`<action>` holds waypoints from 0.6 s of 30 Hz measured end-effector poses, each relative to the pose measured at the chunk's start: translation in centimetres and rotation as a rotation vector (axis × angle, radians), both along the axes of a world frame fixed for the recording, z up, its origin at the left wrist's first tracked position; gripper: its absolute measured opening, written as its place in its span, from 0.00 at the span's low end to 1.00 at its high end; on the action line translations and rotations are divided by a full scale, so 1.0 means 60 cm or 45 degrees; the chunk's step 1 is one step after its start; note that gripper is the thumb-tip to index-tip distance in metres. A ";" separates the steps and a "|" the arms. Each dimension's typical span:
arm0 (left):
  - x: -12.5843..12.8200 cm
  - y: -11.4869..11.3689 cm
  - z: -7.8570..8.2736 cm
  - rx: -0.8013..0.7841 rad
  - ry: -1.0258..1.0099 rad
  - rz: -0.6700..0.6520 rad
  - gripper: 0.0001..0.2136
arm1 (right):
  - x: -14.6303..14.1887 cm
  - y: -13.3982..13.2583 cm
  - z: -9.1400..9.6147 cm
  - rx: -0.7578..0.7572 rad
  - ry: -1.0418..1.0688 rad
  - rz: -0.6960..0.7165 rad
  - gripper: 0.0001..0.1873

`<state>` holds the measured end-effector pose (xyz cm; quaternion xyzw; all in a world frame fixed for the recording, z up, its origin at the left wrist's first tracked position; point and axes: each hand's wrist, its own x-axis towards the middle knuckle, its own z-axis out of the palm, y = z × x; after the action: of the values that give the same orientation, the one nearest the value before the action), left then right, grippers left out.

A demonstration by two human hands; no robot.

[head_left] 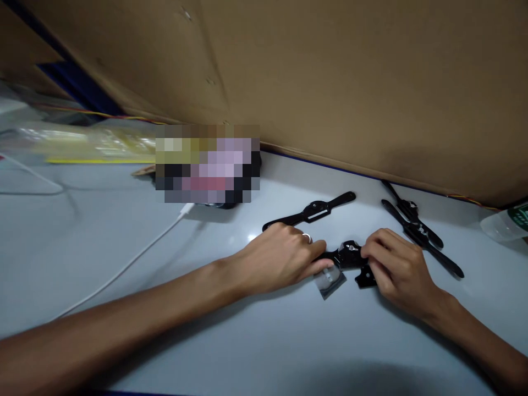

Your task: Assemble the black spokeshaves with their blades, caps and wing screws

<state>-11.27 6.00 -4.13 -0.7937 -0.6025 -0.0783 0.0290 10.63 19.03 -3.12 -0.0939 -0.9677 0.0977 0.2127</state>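
A black metal spokeshave (350, 256) lies at an angle between my two hands. My left hand (284, 254), with a ring on one finger, is closed around its left handle. The fingers of my right hand (398, 267) are closed at its right side and cover that handle. Under my left thumb sits a small clear plastic packet (329, 280); its contents are hard to make out. A flat black notched plate (365, 278) shows beneath my right fingers, partly hidden. Behind my left hand rests another spokeshave (315, 210).
Two more spokeshaves (424, 236) lie crossed at the right. A blurred-out device (208, 165) with a white cable (127, 264) stands at the back, beside yellowish plastic wrapping (91, 140). A cardboard wall (330, 71) closes off the white table's back. A clear container (501, 224) sits far right.
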 end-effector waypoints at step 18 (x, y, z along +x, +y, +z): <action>-0.001 -0.001 -0.005 0.008 0.063 0.002 0.24 | -0.022 -0.014 -0.002 -0.139 0.029 -0.197 0.11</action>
<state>-11.31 5.92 -4.42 -0.7950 -0.6019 -0.0605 0.0464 9.33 18.20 -3.25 -0.1785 -0.9483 0.1347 0.2250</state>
